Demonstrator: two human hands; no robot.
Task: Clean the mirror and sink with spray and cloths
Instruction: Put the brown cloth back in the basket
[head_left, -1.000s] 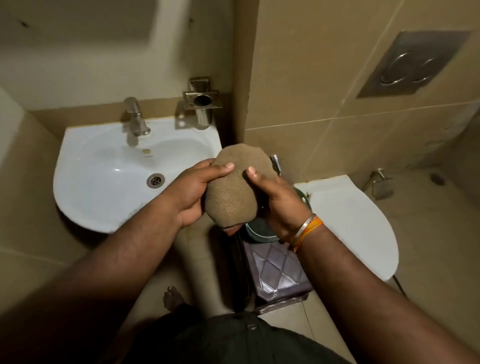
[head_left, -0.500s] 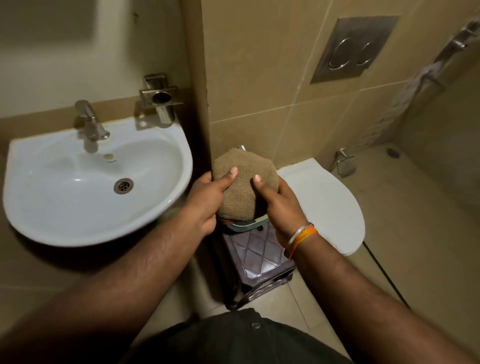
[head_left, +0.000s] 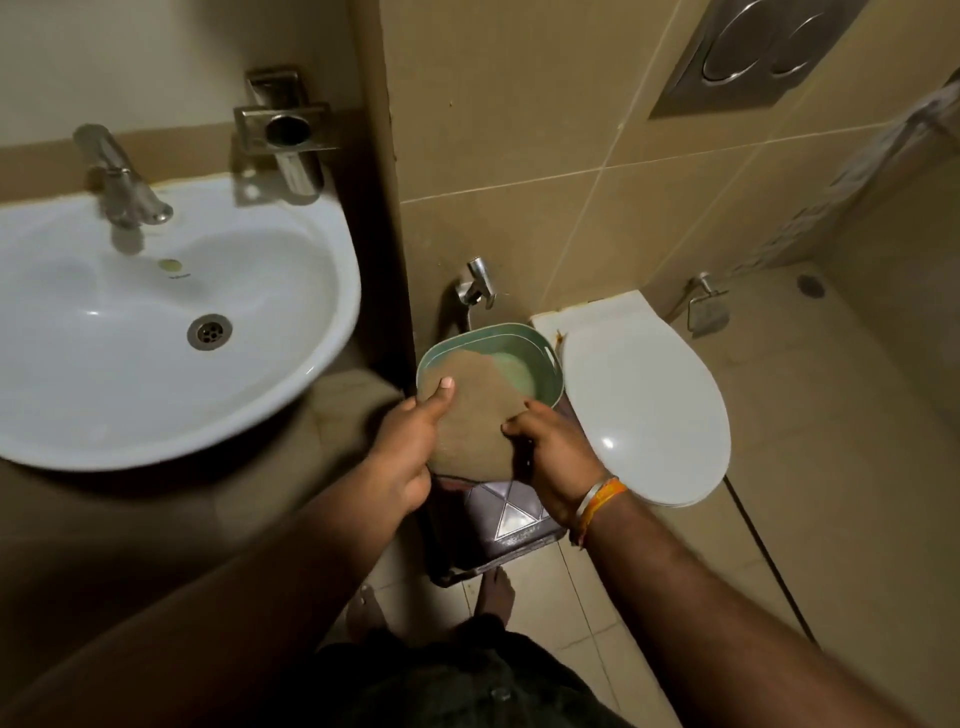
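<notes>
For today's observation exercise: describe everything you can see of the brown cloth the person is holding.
The brown cloth looks like soft, fuzzy terry fabric, plain tan-brown, with rounded edges. It is held spread fairly flat between the left hand and right hand, thumbs pressed on its upper face. Its far end reaches over the rim into the green basin, which sits on a dark stool. Whether it is wet cannot be told.

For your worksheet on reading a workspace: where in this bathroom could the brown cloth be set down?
Bare spots: the white sink bowl between tap and drain; the closed toilet lid. Crowded: the green tub on the stool, where the left hand and right hand hold the cloth.
</notes>
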